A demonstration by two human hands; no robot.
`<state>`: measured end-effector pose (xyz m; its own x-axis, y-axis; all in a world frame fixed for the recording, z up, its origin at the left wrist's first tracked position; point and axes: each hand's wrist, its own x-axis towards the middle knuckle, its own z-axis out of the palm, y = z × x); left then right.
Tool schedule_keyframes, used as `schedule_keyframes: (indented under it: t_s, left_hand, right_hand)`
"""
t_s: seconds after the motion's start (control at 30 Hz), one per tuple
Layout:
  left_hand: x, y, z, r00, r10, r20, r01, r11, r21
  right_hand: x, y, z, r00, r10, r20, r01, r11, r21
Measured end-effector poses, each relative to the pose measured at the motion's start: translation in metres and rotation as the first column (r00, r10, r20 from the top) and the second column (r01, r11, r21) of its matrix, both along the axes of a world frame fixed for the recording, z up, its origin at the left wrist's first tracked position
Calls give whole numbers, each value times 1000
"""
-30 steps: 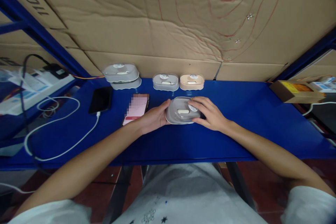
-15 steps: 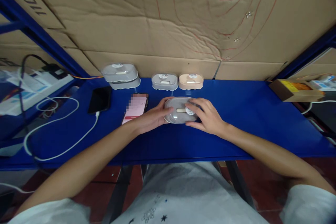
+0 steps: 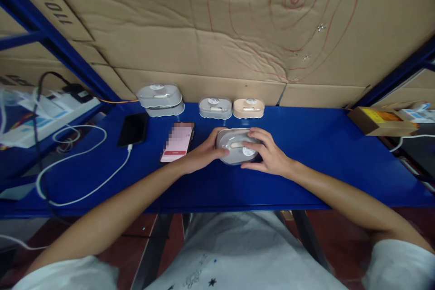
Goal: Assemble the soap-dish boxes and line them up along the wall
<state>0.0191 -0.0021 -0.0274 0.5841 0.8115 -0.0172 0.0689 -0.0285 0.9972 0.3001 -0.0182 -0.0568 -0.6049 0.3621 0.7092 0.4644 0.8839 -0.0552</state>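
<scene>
A grey oval container (image 3: 234, 156) with a clear lid, a pale bar on top and a round white sticker is between my two hands over the blue shelf. My left hand (image 3: 207, 152) wraps its left end, thumb on the near side and fingers behind. My right hand (image 3: 272, 154) curls around the right end, fingertips on the lid by the sticker and thumb low on the near side. Behind them stand a similar grey container (image 3: 215, 109) and a peach one (image 3: 248, 108). Farther left, two grey containers (image 3: 159, 96) are stacked one on the other.
A phone with a lit screen (image 3: 175, 149) lies left of my hands. Beyond it is a dark phone (image 3: 132, 129) on a white cable (image 3: 112, 183). A power strip (image 3: 76, 111) is at far left, an open cardboard box (image 3: 380, 120) at right. Cardboard (image 3: 163, 50) walls the back.
The container has tipped slightly between my hands, and its sticker sits a little nearer me. My left thumb has slid lower on the near side. The whole view has shifted slightly.
</scene>
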Motion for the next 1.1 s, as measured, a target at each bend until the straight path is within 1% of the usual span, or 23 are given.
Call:
schedule_keyframes:
  t_s: [0.07, 0.13, 0.23, 0.33, 0.4, 0.47, 0.53, 0.63, 0.7, 0.8, 0.9, 1.0, 1.03, 1.1]
  left_hand:
    - [-1, 0, -3, 1000, -18, 4, 17, 999, 46]
    - [-2, -2, -6, 998, -58, -9, 59, 993, 103]
    - [-3, -7, -11, 993, -109, -56, 118, 969, 218]
    - [-1, -10, -15, 992, -103, -74, 120, 948, 295]
    - [1, -10, -15, 994, -91, -54, 103, 951, 291]
    - [3, -8, -14, 998, -64, -10, 65, 964, 258]
    - [6, -6, -11, 999, -22, 24, 16, 973, 229]
    - [7, -1, -9, 999, 53, -3, -51, 974, 221]
    - [5, 4, -9, 992, 120, -37, -107, 962, 252]
    - [-4, 14, -5, 969, 238, -65, -198, 906, 374]
    - [-18, 24, 4, 933, 347, -98, -249, 817, 520]
    - [-29, 30, 12, 891, 420, -173, -224, 737, 638]
    - [-31, 31, 14, 878, 434, -203, -201, 718, 667]
    - [-33, 34, 13, 851, 452, -268, -145, 691, 708]
  right_hand:
    - [2, 0, -4, 1000, -14, -2, 14, 999, 46]
    - [3, 0, -8, 999, -33, 2, 33, 996, 87]
    - [4, 0, -12, 998, -62, 32, 58, 991, 123]
    - [5, 0, -13, 994, -86, 72, 75, 988, 136]
    - [4, 0, -11, 993, -82, 83, 71, 988, 136]
    - [3, 0, -8, 993, -77, 90, 67, 992, 110]
    - [2, 0, -3, 993, -68, 101, 63, 996, 56]
    - [4, 3, 5, 992, -31, 124, 38, 997, -61]
    - [9, 9, 9, 991, -34, 130, 51, 990, -135]
    - [25, 23, 9, 985, -79, 152, 113, 966, -233]
    - [50, 40, 10, 976, -114, 184, 169, 934, -316]
    - [83, 54, 16, 959, -204, 198, 259, 913, -316]
    - [95, 59, 18, 933, -267, 240, 334, 891, -306]
    - [122, 67, 21, 867, -379, 324, 477, 819, -320]
